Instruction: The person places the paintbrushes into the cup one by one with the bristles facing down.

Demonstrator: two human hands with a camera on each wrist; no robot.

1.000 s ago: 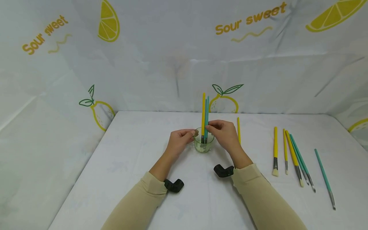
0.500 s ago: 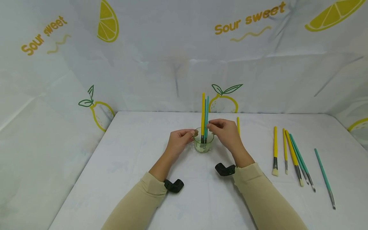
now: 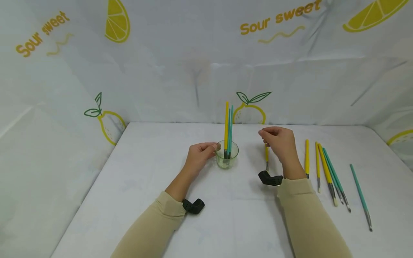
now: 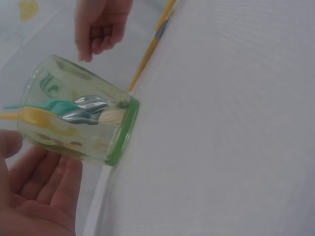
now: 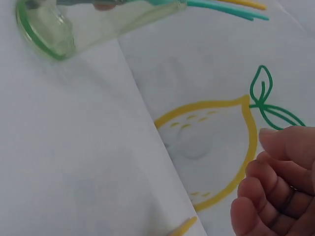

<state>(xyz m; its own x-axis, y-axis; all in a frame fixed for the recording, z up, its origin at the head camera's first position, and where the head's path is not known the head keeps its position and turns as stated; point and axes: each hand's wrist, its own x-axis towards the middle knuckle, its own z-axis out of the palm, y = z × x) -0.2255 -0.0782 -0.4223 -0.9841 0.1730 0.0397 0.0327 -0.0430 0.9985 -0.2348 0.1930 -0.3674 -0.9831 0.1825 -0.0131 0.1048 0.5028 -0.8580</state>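
Right hand [image 3: 280, 143] had come off the brushes in the cup [image 3: 227, 154] and swung right, toward the back edge, and hovered over the lone yellow brush [image 3: 266, 157] lying between cup and the row. Its fingers were loosely curled and held nothing I could see; the wrist view showed bare fingertips [image 5: 275, 191]. I read that as the last brush being seated, the next pick starting. Left hand [image 3: 200, 157] stayed at the cup's left side, thumb and fingers pinching the rim. Cup sat mid-table with three brushes [image 3: 228, 122] upright, bristles down [image 4: 88, 110]. Five more brushes [image 3: 326, 172] lay in a row toward the right edge. The table [image 3: 135, 200] had wide bare room on the left and at the front; the right side was crowded, and the back wall [image 3: 193, 71] was close behind the cup
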